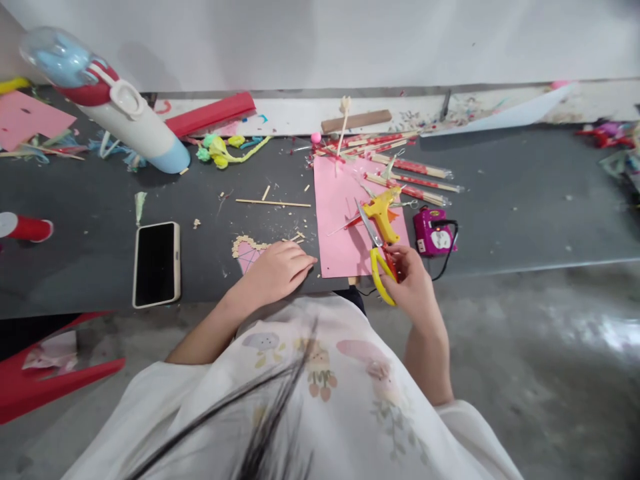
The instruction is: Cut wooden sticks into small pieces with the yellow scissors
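My left hand (281,270) rests palm down at the table's front edge, fingers together, over part of a pink heart-like piece (247,256) edged with small wooden bits. What lies under its fingers is hidden. My right hand (414,283) grips the handles of yellow-handled scissors (381,273), whose blades point away over the pink sheet (333,233). A yellow glue gun (384,212) lies on that sheet just beyond the blades. One thin wooden stick (273,203) lies beyond my left hand, with small wooden scraps around it.
A phone (157,265), a tall bottle (145,130) and a red thread spool (27,228) stand or lie at the left. Right of the sheet is a purple box (434,233) with a black cable. Wrapped stick bundles (415,190) lie behind. The table (525,220) extends right.
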`<state>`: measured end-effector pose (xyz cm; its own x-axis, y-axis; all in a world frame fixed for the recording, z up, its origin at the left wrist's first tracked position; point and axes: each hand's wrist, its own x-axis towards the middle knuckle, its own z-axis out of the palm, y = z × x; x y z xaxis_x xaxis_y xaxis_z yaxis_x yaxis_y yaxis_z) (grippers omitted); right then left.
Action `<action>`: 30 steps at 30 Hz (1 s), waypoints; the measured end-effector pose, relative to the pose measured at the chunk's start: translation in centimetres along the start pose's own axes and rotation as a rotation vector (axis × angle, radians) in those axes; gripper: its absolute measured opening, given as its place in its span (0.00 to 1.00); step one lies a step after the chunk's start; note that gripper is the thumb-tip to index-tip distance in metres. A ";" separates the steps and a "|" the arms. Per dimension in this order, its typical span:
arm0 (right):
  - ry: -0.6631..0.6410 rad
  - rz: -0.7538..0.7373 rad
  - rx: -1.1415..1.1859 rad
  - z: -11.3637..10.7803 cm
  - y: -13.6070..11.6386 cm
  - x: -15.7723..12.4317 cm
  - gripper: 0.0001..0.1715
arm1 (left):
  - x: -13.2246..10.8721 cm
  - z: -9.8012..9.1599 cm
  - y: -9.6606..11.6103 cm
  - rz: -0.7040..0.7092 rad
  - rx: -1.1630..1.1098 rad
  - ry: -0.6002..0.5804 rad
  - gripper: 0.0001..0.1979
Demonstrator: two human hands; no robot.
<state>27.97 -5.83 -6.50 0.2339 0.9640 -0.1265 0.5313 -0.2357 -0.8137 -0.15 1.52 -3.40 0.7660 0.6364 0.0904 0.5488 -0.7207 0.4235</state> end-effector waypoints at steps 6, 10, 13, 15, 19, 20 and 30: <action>-0.014 0.083 0.001 -0.8 0.6 -1.1 0.29 | 1.4 0.1 0.1 0.014 0.019 -0.055 0.14; -0.025 0.098 0.007 -0.7 0.7 -1.4 0.29 | 1.8 0.1 0.2 0.012 0.024 -0.070 0.15; -0.034 0.082 0.016 -0.7 0.6 -1.3 0.30 | 1.7 0.1 0.1 0.003 0.019 -0.078 0.16; -0.043 0.073 0.020 -0.6 0.5 -1.2 0.29 | 1.6 0.2 0.0 0.002 0.010 -0.080 0.15; -0.067 0.064 0.028 -0.3 0.2 -1.0 0.28 | 1.2 0.1 -0.2 0.000 0.004 -0.075 0.14; -0.075 0.063 0.032 -0.2 0.1 -0.9 0.28 | 1.1 0.1 -0.3 -0.001 0.006 -0.071 0.14; -0.121 0.059 -0.044 0.7 -1.2 0.0 0.26 | 0.6 -0.5 -0.5 -0.053 -0.003 -0.079 0.15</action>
<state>26.75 -5.44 -5.88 0.1674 0.9555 -0.2431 0.5554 -0.2951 -0.7775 -0.10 2.42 -3.09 0.7600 0.6499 -0.0031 0.5881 -0.6856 0.4290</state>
